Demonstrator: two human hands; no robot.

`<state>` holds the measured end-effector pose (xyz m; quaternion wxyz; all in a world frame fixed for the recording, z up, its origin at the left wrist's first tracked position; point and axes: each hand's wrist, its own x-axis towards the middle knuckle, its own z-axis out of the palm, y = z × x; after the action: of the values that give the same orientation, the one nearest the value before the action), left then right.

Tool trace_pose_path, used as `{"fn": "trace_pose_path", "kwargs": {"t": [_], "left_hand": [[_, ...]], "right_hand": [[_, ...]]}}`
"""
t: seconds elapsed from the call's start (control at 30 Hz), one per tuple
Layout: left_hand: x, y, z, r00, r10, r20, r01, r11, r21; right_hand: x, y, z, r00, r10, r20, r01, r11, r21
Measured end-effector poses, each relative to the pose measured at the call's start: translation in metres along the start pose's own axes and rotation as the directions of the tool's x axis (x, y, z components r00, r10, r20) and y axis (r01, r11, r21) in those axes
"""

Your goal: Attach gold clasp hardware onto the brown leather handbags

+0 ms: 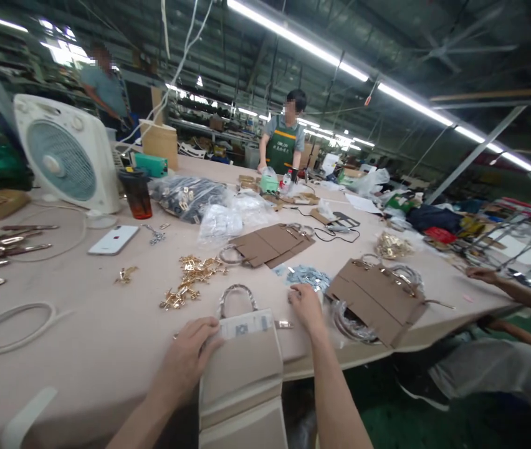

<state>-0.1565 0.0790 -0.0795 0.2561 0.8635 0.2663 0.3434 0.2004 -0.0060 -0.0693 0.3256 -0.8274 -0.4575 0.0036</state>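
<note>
A taupe handbag (244,362) lies open toward me at the table's front edge, its lower flap hanging over. Its wrapped handle (237,289) points away from me, and a pale printed strip (243,327) shows near the top. My left hand (193,349) grips the bag's upper left edge, thumb on the panel. My right hand (306,304) is to the right of the bag, at the near edge of a pile of small blue pieces (306,276). Its fingers are bent together, and what is between them is hidden. A metal-tipped strap (284,325) sticks out from the bag's right side.
Gold hardware (188,280) lies beyond the bag. Brown bag pieces (272,244) and another bag (377,296) flank the blue pile. A phone (113,240), a cup (136,193) and a fan (66,153) stand left. Co-workers are across the table and at right.
</note>
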Motion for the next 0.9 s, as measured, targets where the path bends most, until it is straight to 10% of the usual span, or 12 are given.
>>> {"fn": "trace_pose_path", "kwargs": {"t": [0.47, 0.67, 0.9], "left_hand": [[0.003, 0.005, -0.005, 0.999, -0.050, -0.015, 0.049, 0.997, -0.054], [0.001, 0.012, -0.007, 0.998, -0.063, -0.018, 0.061, 0.994, -0.091], [-0.002, 0.009, -0.008, 0.999, -0.054, -0.006, 0.053, 0.996, -0.069]], "right_hand": [[0.070, -0.008, 0.036, 0.987, 0.105, 0.124, -0.094, 0.991, -0.094], [0.060, -0.010, 0.041, 0.988, 0.061, 0.142, -0.054, 0.997, -0.053], [0.017, -0.031, 0.024, 0.985, 0.085, -0.152, -0.030, 0.943, 0.331]]}}
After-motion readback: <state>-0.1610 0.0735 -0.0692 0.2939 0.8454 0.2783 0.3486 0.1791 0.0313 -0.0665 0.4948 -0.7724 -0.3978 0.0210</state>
